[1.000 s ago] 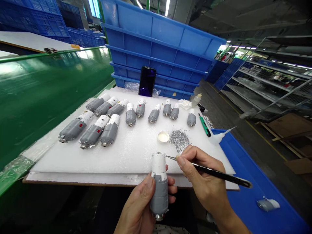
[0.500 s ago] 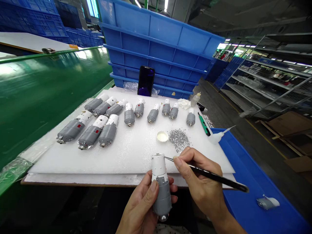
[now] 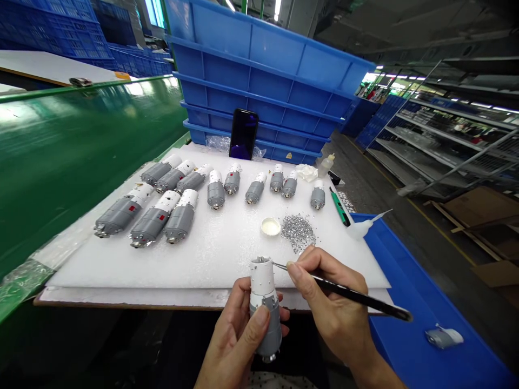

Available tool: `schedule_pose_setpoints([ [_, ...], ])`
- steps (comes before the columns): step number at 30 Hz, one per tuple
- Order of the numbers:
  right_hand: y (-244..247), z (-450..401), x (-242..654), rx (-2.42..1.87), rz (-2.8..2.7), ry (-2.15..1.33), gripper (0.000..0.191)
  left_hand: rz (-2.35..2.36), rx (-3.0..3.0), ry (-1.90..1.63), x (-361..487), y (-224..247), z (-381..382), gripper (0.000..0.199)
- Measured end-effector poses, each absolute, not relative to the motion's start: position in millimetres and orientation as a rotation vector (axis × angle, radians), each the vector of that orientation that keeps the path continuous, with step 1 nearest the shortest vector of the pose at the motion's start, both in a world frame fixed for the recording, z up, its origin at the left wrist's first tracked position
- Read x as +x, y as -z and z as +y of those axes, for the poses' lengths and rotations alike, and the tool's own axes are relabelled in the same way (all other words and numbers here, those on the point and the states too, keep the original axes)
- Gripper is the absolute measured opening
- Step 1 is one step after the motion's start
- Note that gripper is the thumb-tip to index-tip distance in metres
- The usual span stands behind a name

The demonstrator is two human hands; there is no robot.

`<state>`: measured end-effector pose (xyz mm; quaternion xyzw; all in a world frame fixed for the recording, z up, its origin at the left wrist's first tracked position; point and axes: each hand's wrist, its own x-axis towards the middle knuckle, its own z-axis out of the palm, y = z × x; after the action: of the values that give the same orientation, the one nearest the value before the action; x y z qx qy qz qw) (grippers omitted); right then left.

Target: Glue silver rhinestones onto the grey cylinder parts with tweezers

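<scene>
My left hand point(image 3: 239, 335) is wrapped round a grey and white capsule model point(image 3: 263, 286), white end up, near the table's front edge. In my right hand point(image 3: 338, 302) is a thin black tool point(image 3: 360, 295), pinched near its metal end. That fine tip is at the upper right rim of the model's white part; whether it touches cannot be made out. Just beyond the hands lie a small white dish point(image 3: 270, 227) with pale contents and a pile of tiny silvery pieces point(image 3: 298, 232).
Several similar models point(image 3: 180, 216) lie on the white foam sheet point(image 3: 219, 254). A phone point(image 3: 244, 134) leans on stacked blue crates point(image 3: 267, 81). A green cutter point(image 3: 339, 208) and a squeeze bottle point(image 3: 359, 229) are at the right, beside a blue tray point(image 3: 405, 286).
The model in my left hand has shifted slightly left and tilted, so more of its top opening shows. My left thumb has moved a little right; the right hand has barely moved.
</scene>
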<state>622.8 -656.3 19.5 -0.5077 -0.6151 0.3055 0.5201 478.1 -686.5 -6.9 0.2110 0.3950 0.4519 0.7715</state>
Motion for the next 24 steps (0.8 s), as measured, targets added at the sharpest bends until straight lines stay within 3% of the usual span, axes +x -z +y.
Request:
schedule_pose_setpoints([
  [13, -15.2, -654.6, 615.7, -1.192, -1.415, -0.779, 0.028, 0.915, 0.722, -1.035, 478.0, 13.6, -684.6, 0.030],
  [24, -13.3, -652.6, 613.6, -1.219, -1.392, -0.803, 0.027, 0.971, 0.583, -1.062, 480.6, 11.4, -686.6, 0.039],
])
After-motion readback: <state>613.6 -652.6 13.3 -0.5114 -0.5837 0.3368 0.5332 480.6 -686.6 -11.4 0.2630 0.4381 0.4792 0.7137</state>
